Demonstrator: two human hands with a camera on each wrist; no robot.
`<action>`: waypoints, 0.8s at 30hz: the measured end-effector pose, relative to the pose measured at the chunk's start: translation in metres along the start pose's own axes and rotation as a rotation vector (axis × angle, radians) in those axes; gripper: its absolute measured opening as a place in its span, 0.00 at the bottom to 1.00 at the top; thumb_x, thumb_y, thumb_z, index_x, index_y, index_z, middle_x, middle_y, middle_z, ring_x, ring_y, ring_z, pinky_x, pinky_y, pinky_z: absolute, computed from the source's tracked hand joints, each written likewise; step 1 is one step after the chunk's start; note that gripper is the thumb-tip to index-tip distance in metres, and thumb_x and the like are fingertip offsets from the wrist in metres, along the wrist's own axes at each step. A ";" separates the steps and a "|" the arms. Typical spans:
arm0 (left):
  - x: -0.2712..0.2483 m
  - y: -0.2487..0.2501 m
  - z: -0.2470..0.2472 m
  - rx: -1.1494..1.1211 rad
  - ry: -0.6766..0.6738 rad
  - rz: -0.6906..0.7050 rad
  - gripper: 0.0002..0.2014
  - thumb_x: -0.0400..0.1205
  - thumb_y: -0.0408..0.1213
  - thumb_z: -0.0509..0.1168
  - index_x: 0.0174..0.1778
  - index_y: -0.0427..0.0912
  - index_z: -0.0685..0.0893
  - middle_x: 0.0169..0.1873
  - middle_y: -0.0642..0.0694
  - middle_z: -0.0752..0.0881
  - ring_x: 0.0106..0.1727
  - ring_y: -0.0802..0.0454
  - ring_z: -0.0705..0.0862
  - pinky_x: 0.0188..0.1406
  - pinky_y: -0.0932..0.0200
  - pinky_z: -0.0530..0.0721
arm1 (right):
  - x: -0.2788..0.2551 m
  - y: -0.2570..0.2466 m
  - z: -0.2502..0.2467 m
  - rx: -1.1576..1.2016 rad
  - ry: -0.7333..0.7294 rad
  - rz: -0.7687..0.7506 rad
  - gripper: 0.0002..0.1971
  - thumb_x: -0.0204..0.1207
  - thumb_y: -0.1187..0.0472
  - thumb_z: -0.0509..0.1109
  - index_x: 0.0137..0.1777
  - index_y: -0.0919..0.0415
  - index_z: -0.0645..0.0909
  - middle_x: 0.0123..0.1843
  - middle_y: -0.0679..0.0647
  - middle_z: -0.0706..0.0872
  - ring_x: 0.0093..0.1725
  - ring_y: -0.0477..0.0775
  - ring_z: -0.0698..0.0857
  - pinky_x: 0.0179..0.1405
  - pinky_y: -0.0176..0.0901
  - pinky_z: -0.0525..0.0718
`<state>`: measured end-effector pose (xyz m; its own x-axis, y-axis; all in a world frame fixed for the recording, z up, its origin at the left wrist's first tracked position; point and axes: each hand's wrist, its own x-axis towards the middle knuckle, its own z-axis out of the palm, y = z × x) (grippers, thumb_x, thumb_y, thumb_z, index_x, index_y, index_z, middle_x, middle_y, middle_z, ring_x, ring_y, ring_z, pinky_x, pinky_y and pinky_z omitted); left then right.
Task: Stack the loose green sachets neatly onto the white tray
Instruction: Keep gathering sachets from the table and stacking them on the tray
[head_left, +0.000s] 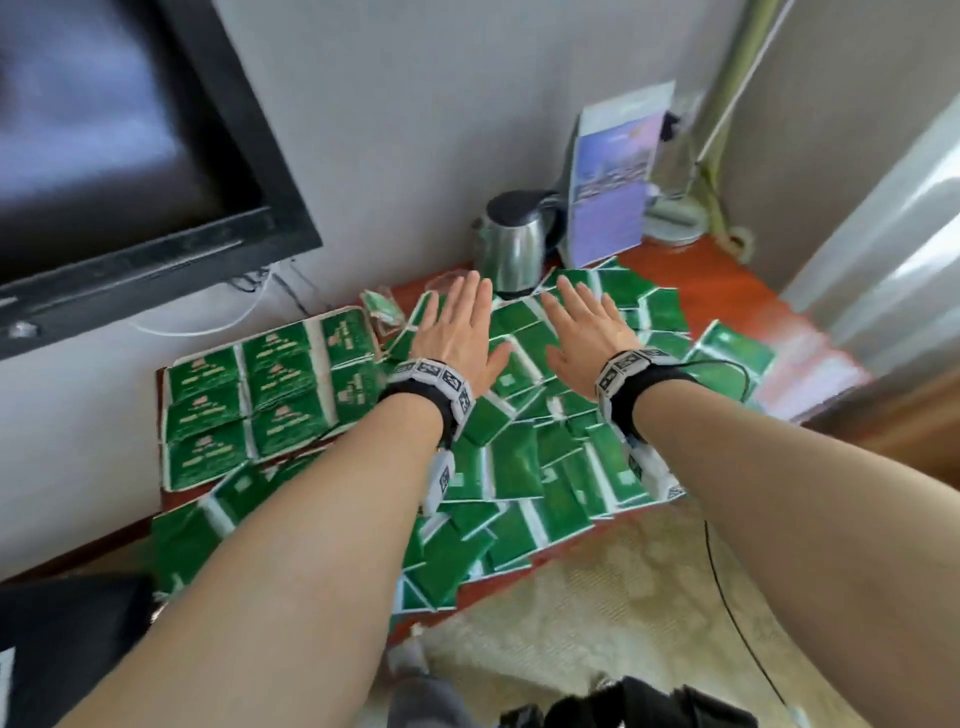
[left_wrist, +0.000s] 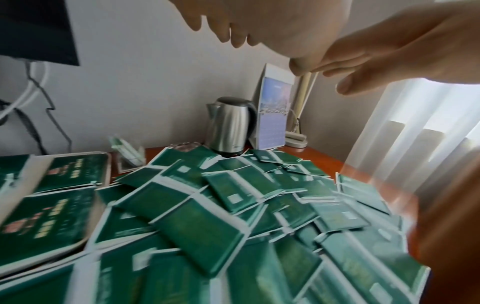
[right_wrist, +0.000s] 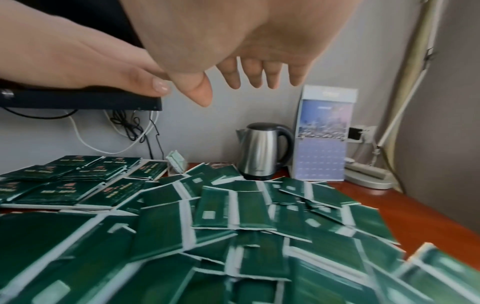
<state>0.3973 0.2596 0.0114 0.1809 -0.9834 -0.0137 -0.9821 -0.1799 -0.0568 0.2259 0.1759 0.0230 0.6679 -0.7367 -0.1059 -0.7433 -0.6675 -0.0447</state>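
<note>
With our left hand (head_left: 457, 332) and right hand (head_left: 587, 338) flat, empty above the loose sachets (head_left: 519, 467), we judge gathering a batch for the white tray (head_left: 165, 415) comes next.

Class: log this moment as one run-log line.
left hand open | right hand open | both above sachets | tray stacked

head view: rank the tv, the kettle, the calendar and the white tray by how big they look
1. tv, largest by far, though nearest the camera and cut off by the frame.
2. white tray, covered with stacked sachets.
3. calendar and kettle look close in size; I won't rank them.
</note>
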 end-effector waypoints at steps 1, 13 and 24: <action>0.003 0.023 -0.007 0.003 0.008 -0.006 0.41 0.88 0.61 0.48 0.89 0.38 0.43 0.89 0.41 0.44 0.89 0.45 0.45 0.87 0.41 0.48 | -0.012 0.024 -0.005 -0.009 0.008 0.005 0.37 0.84 0.53 0.59 0.89 0.56 0.46 0.90 0.57 0.44 0.88 0.60 0.46 0.87 0.61 0.48; 0.074 0.208 -0.087 0.008 0.047 0.012 0.38 0.88 0.58 0.49 0.89 0.40 0.48 0.89 0.42 0.48 0.89 0.45 0.48 0.87 0.39 0.50 | -0.076 0.236 -0.065 -0.004 0.143 0.101 0.37 0.79 0.59 0.63 0.87 0.56 0.52 0.89 0.59 0.52 0.87 0.61 0.52 0.86 0.62 0.51; 0.201 0.274 -0.048 -0.030 -0.012 -0.009 0.37 0.89 0.56 0.49 0.89 0.39 0.48 0.89 0.43 0.48 0.89 0.46 0.48 0.87 0.39 0.49 | -0.006 0.352 -0.047 -0.008 0.084 0.117 0.36 0.80 0.61 0.63 0.87 0.57 0.55 0.88 0.59 0.54 0.87 0.61 0.53 0.86 0.59 0.51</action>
<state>0.1615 0.0118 0.0405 0.1902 -0.9814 -0.0249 -0.9815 -0.1896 -0.0269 -0.0375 -0.0598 0.0546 0.5776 -0.8158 -0.0268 -0.8162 -0.5770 -0.0288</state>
